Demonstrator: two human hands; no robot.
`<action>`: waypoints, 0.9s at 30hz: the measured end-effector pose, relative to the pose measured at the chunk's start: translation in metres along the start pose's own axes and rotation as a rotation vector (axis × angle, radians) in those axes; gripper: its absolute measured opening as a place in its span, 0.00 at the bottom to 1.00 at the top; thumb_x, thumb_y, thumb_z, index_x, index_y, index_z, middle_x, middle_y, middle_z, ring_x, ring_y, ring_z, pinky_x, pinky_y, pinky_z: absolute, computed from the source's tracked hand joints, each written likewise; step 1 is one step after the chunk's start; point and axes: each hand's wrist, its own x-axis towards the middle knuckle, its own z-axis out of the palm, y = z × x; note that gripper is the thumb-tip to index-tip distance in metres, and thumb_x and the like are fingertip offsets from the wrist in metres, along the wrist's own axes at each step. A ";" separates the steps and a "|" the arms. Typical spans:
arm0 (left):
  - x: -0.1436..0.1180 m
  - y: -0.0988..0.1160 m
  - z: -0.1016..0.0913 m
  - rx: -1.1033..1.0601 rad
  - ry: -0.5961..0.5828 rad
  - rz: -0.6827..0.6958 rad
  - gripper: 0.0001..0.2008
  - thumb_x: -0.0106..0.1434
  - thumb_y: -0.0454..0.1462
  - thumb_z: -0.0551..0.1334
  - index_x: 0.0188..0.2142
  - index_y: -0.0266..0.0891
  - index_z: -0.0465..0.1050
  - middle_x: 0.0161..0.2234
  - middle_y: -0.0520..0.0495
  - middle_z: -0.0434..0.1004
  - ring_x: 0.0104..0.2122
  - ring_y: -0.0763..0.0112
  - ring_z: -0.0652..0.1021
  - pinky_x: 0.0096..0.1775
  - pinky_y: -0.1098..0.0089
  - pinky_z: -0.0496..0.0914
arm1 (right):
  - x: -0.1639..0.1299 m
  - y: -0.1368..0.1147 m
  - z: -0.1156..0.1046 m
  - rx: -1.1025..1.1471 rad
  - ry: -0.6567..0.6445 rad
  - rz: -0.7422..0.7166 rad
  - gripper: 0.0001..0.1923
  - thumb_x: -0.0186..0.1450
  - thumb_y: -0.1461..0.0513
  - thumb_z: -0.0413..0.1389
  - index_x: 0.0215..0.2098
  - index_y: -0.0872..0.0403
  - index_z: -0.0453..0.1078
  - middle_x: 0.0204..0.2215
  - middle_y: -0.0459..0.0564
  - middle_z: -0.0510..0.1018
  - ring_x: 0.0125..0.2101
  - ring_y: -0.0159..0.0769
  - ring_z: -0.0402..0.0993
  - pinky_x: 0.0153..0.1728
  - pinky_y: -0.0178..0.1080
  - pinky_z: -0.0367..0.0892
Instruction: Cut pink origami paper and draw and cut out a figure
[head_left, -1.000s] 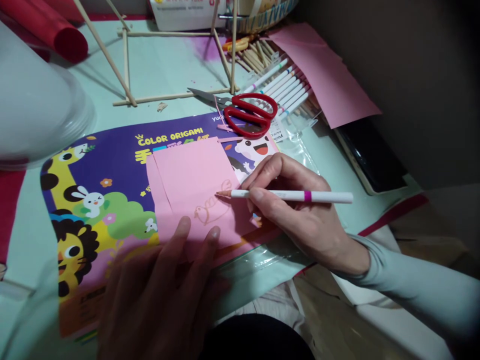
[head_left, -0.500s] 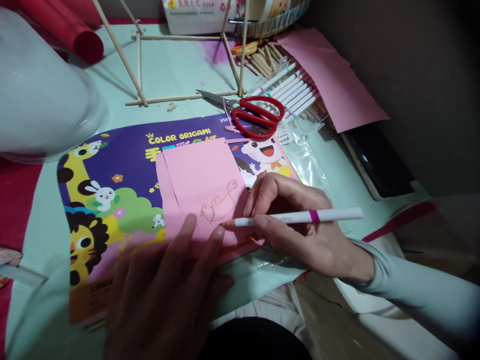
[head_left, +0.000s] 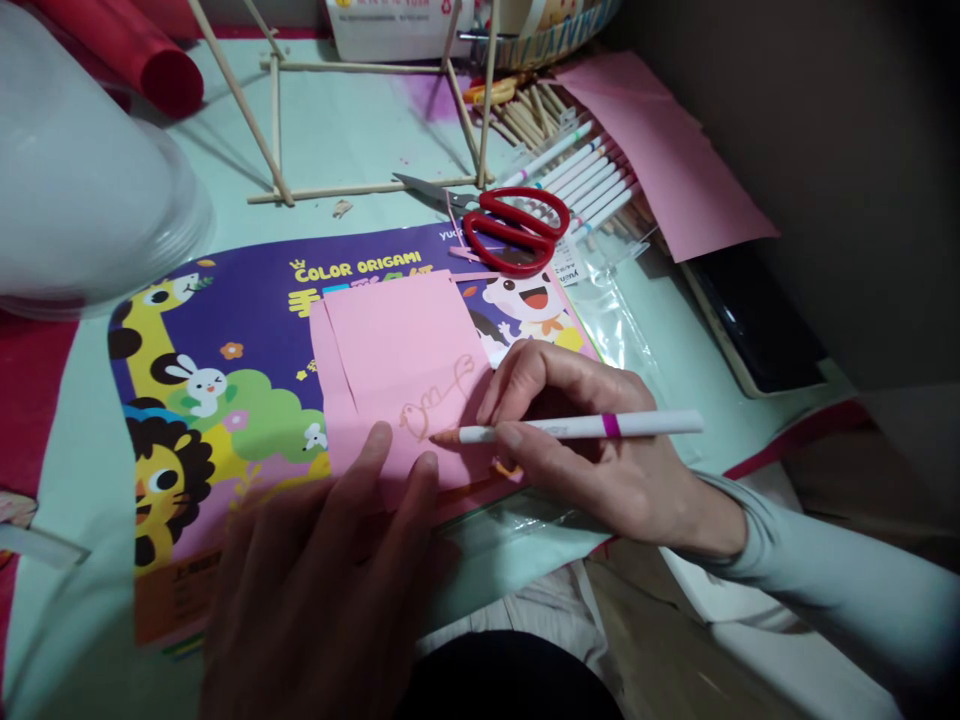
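Note:
A felt-tip pen (head_left: 570, 428), white with a purple band and a brown tip, is pinched in my right hand (head_left: 600, 460). Its tip touches the pink paper (head_left: 405, 330) beside a brown line drawing of a bird (head_left: 431, 400). My left hand (head_left: 322, 570) lies in shadow with fingers stretched out, two fingertips resting on the lower part of the paper. Under the paper is a purple origami pack (head_left: 247, 290) printed with cartoon animals. Red-handled scissors (head_left: 517, 230) lie at the pack's upper right, next to thin pink paper strips.
A frame of wooden sticks (head_left: 367, 190) stands at the back. White felt-tip pens (head_left: 581, 180) and loose sticks lie beyond the scissors. Pink sheets (head_left: 667, 160) partly cover a black phone-like device (head_left: 757, 320) on the right. A translucent plastic container (head_left: 82, 180) stands left, near a red roll (head_left: 142, 60).
My right hand has moved the pen slightly left and up, its tip now nearer the bird's front underside. My left hand stays on the paper. The view has shifted a little.

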 end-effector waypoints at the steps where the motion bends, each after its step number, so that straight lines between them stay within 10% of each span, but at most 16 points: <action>1: 0.000 -0.002 0.000 0.006 -0.007 0.027 0.26 0.60 0.39 0.70 0.57 0.37 0.73 0.56 0.34 0.75 0.42 0.47 0.78 0.39 0.52 0.70 | 0.000 0.000 0.000 -0.002 0.000 0.000 0.09 0.64 0.65 0.58 0.27 0.52 0.64 0.27 0.46 0.75 0.28 0.33 0.72 0.26 0.37 0.66; 21: -0.001 -0.009 -0.002 0.011 -0.027 0.094 0.27 0.61 0.38 0.68 0.59 0.35 0.70 0.56 0.31 0.76 0.45 0.46 0.79 0.43 0.49 0.72 | 0.000 0.001 -0.002 -0.097 0.021 -0.081 0.08 0.61 0.66 0.57 0.26 0.52 0.64 0.26 0.46 0.72 0.25 0.32 0.66 0.25 0.37 0.60; 27: -0.002 0.009 0.003 -0.100 0.016 -0.154 0.23 0.63 0.34 0.66 0.58 0.41 0.71 0.57 0.35 0.75 0.49 0.44 0.77 0.49 0.44 0.70 | 0.000 0.001 -0.002 -0.104 0.039 -0.082 0.11 0.61 0.65 0.56 0.23 0.51 0.62 0.23 0.44 0.69 0.24 0.32 0.63 0.24 0.38 0.58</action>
